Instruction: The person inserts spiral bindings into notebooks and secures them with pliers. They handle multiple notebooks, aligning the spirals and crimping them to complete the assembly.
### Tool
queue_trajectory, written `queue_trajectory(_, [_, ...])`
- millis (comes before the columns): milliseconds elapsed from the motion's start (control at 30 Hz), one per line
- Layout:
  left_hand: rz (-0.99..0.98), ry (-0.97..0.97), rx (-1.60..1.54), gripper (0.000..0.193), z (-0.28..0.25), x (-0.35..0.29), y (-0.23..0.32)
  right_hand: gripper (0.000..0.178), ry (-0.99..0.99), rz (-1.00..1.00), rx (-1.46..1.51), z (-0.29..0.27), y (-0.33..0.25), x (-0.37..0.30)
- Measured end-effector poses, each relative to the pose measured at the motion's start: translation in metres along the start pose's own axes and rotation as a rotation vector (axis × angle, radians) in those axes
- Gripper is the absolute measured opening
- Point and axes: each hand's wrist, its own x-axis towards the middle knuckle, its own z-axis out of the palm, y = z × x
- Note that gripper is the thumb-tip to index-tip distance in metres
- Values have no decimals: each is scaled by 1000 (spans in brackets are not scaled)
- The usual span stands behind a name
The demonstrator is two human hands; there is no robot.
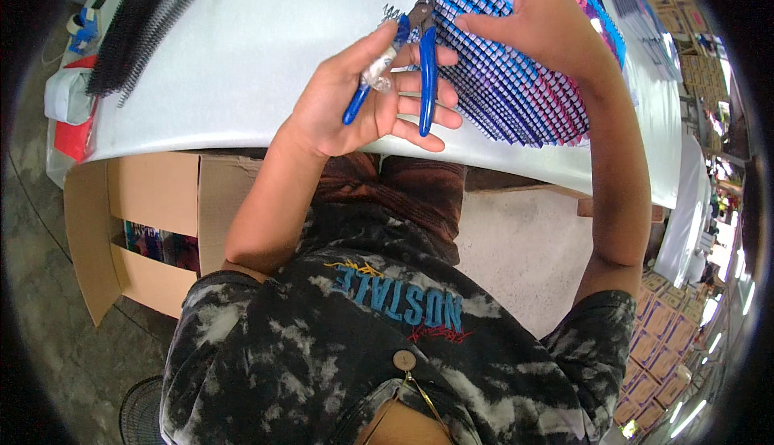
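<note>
Blue-handled wire cutters (pixel 428 82) lie across my left hand (pixel 355 94), the thumb hooked over one handle and the fingers spread behind the other. That handle has whitish wrapping on it. The cutters' jaws point away from me, at the left edge of a fanned stack of spiral-bound books (pixel 516 66) with blue, purple and pink edges. Over this stack reaches my right hand (pixel 540 22), its thumb stretched toward the jaws and apart from the fingers. The upper frame edge cuts off some fingertips. A short black coil end (pixel 391 13) shows just left of the jaws.
A pile of black spiral binding coils (pixel 141 34) lies at the far left of the white-covered table (pixel 242 50). Beside it are a blue tape dispenser (pixel 83 30) and a red-and-white item (pixel 71 110). Below stands an open cardboard box (pixel 153 195). Stacked cartons (pixel 665 340) are at right.
</note>
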Motion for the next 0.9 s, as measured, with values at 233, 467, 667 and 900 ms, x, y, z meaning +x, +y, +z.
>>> queue_trajectory(233, [199,487,1134,58,-6,3,-12,73,-29,20,7,3,3,2])
queue_trajectory(467, [-37,-37,-43,60,-14,0,-1,79,-33,-7,-129,3,-3,3])
queue_trajectory(667, [91,453,904,55,-7,-1,-7,78,-55,-38,-136,5,0,4])
queue_trajectory(900, [95,159,433,65,-5,-6,-6,75,-64,21,-315,7,-11,3])
